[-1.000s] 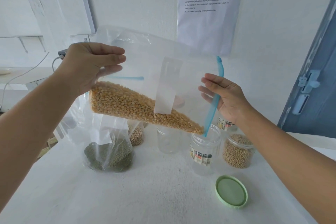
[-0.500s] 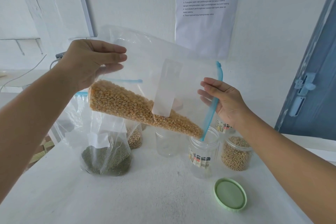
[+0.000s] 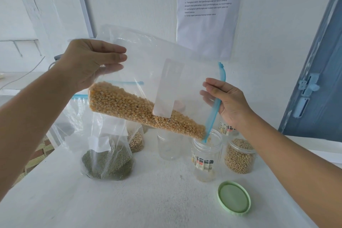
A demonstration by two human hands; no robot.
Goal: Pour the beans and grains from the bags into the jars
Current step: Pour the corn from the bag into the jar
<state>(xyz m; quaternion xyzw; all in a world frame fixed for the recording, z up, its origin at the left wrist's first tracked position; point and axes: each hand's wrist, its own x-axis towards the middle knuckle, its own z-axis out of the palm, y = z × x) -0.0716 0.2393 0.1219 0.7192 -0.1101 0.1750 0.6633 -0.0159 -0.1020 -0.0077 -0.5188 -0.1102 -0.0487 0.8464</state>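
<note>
A clear zip bag of yellow corn kernels point(image 3: 129, 105) hangs tilted above the table, its blue-zipped mouth pointing down to the right. My left hand point(image 3: 90, 63) grips the bag's raised bottom corner. My right hand point(image 3: 227, 102) holds the mouth end by the blue zip strip. The lowest corner of the mouth sits in the opening of a labelled clear jar point(image 3: 205, 157), and a few kernels show at its rim and on its floor.
A green lid point(image 3: 234, 198) lies on the white table point(image 3: 148, 200) at the front right. A jar of beige beans point(image 3: 239, 157) stands right of the labelled jar, an empty jar point(image 3: 169, 146) left of it. A bag of green beans point(image 3: 107, 161) stands at the left.
The bag's mouth corner has sunk into the labelled jar's opening and the first kernels have dropped in. Both hands keep their hold.
</note>
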